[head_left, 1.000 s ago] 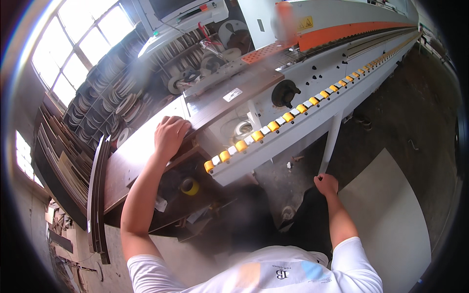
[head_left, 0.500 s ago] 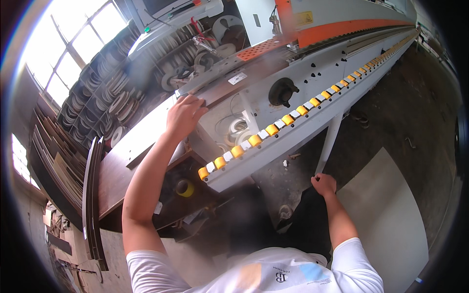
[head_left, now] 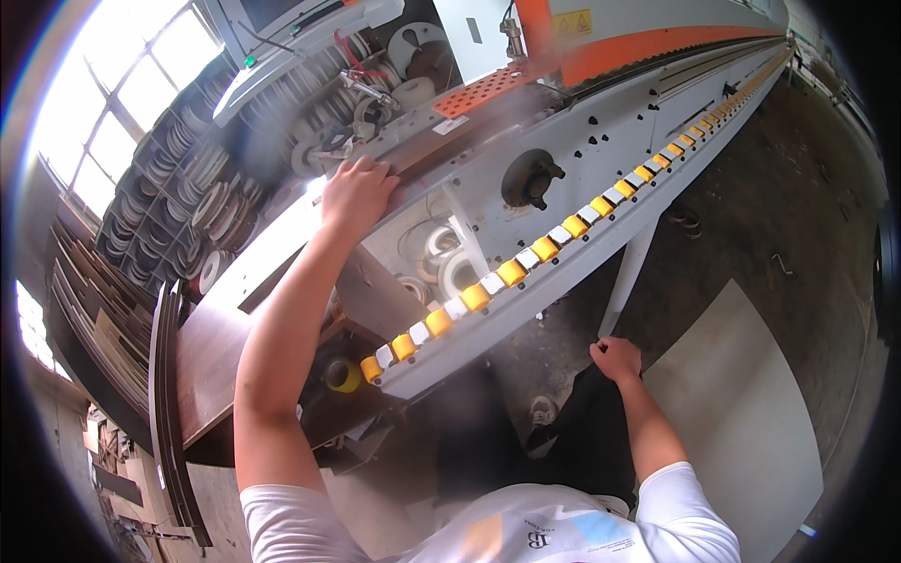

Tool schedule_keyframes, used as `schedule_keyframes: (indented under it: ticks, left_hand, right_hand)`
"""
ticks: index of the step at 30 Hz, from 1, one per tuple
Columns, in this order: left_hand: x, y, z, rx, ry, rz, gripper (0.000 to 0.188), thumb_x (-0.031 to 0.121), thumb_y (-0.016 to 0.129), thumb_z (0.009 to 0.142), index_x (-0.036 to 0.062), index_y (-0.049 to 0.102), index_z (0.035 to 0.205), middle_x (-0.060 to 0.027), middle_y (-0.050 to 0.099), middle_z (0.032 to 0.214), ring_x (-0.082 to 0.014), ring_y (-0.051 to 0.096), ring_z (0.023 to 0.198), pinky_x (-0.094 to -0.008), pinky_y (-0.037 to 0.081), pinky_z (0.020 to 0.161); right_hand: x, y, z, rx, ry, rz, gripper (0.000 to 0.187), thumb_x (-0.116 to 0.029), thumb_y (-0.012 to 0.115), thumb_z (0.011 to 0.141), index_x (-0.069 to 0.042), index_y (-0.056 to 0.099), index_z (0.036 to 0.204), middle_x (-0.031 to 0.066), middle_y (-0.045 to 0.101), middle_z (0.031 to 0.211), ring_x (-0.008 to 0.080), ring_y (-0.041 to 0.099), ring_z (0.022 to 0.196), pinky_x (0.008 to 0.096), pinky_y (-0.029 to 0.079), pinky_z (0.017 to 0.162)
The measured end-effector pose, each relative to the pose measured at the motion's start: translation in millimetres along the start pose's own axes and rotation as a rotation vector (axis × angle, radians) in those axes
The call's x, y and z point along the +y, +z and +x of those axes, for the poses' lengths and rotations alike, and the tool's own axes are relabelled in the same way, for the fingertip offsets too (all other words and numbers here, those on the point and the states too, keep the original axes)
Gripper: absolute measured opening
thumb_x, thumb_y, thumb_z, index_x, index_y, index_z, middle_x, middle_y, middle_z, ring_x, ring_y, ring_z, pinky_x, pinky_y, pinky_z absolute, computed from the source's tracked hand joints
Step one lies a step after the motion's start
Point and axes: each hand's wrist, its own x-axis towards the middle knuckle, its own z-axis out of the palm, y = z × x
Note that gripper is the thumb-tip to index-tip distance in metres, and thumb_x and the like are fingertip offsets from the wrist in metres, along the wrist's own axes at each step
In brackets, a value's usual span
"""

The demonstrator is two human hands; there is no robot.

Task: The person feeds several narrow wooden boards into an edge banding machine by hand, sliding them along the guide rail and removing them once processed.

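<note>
My left hand lies on the near end of a long narrow brown board, fingers together and bent over its edge. That board lies along the edge banding machine, a white label on its top. Its far end runs in by a perforated orange plate. Hanging low in front of the right thigh, my right hand is curled into a loose fist. Nothing sticks out of it, and the inside of the palm is hidden.
Yellow and white rollers line the machine's near rail. A brown tabletop adjoins on the left, with upright dark boards beside it. Behind stands a rack of edging rolls. A pale sheet is at the right.
The brown board has slid further along the machine, its label closer to the orange plate, and my left hand has moved with it. My right hand stays curled at the thigh.
</note>
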Motion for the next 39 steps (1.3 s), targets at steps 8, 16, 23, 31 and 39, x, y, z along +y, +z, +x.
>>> schedule_keyframes:
  ticks: [8, 16, 23, 31, 39]
  left_hand:
    - [25.1, 32.1, 49.5, 0.187, 0.074, -0.084, 0.028, 0.042, 0.065, 0.103, 0.0162, 0.074, 0.109, -0.0023, 0.072, 0.113, -0.0271, 0.067, 0.114, -0.0428, 0.060, 0.088]
    - [24.7, 34.1, 47.3, 0.107, 0.027, -0.071, 0.038, 0.046, 0.067, 0.101, 0.0175, 0.078, 0.124, -0.0012, 0.071, 0.131, -0.0257, 0.064, 0.124, -0.0439, 0.052, 0.105]
    - [21.6, 33.4, 48.4, 0.078, -0.005, -0.082, 0.038, 0.048, 0.066, 0.101, 0.0178, 0.077, 0.121, -0.0007, 0.072, 0.124, -0.0239, 0.064, 0.121, -0.0412, 0.051, 0.102]
    - [25.5, 29.4, 40.7, 0.160, -0.040, -0.120, 0.039, 0.049, 0.065, 0.102, 0.0177, 0.077, 0.122, 0.0000, 0.072, 0.127, -0.0224, 0.064, 0.124, -0.0410, 0.050, 0.105]
    - [24.0, 15.1, 18.9, 0.196, 0.073, -0.005, 0.019, 0.033, 0.069, 0.101, 0.0169, 0.075, 0.107, 0.0018, 0.073, 0.113, -0.0210, 0.067, 0.116, -0.0388, 0.052, 0.096]
  right_hand:
    - [1.7, -1.4, 8.2, -0.011, 0.025, -0.016, 0.032, -0.047, 0.069, 0.091, -0.018, 0.081, 0.091, 0.0077, 0.080, 0.093, 0.0333, 0.075, 0.093, 0.0467, 0.058, 0.083]
    - [-2.8, -1.2, 11.8, -0.032, 0.068, -0.026, 0.035, -0.049, 0.070, 0.091, -0.016, 0.082, 0.093, 0.0097, 0.080, 0.094, 0.0344, 0.075, 0.094, 0.0468, 0.058, 0.083]
    - [-1.5, 1.2, 13.2, 0.007, 0.012, -0.057, 0.036, -0.048, 0.068, 0.090, -0.014, 0.082, 0.091, 0.0125, 0.079, 0.094, 0.0357, 0.075, 0.093, 0.0466, 0.058, 0.083]
    - [4.2, 1.3, 9.3, 0.030, 0.018, -0.046, 0.038, -0.049, 0.068, 0.091, -0.013, 0.082, 0.095, 0.0134, 0.079, 0.098, 0.0376, 0.075, 0.097, 0.0481, 0.058, 0.086]
    - [11.6, 3.7, 13.5, 0.012, 0.084, -0.046, 0.037, -0.048, 0.068, 0.091, -0.015, 0.081, 0.098, 0.0138, 0.080, 0.104, 0.0378, 0.075, 0.102, 0.0480, 0.059, 0.087]
